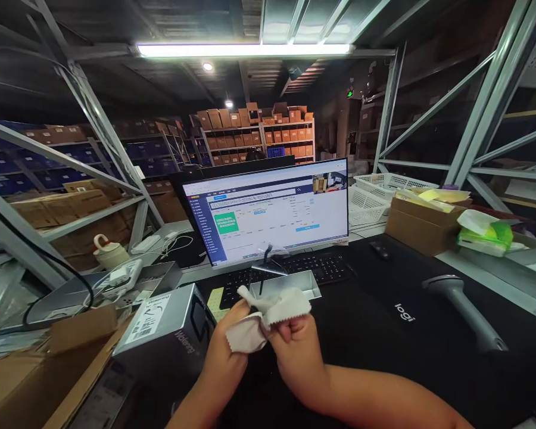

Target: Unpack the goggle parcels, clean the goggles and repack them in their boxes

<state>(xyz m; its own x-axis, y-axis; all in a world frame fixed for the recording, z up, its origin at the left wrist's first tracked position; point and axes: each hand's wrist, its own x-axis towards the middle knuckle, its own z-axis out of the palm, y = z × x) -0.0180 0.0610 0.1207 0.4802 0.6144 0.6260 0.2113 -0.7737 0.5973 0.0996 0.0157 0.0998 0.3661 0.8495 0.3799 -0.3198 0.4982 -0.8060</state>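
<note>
1. The widest free room is the black mat point(352, 339) right of the right hand point(297, 345), stretching to the scanner point(464, 313).
2. The scanner crosses the mat's right side; more bare mat lies at its near end.
3. Far right, the mouse point(379, 250) and the brown box point(420, 223) narrow the way.
4. Straight ahead, the cloth point(268, 316) between both hands, the shiny tray point(310, 283), the keyboard point(335, 268) and the upright monitor point(272, 208) block a low reach.
5. Left of the left hand point(230, 336), the grey box point(161, 333) stands close, with the open carton point(18, 387) further left.
</note>
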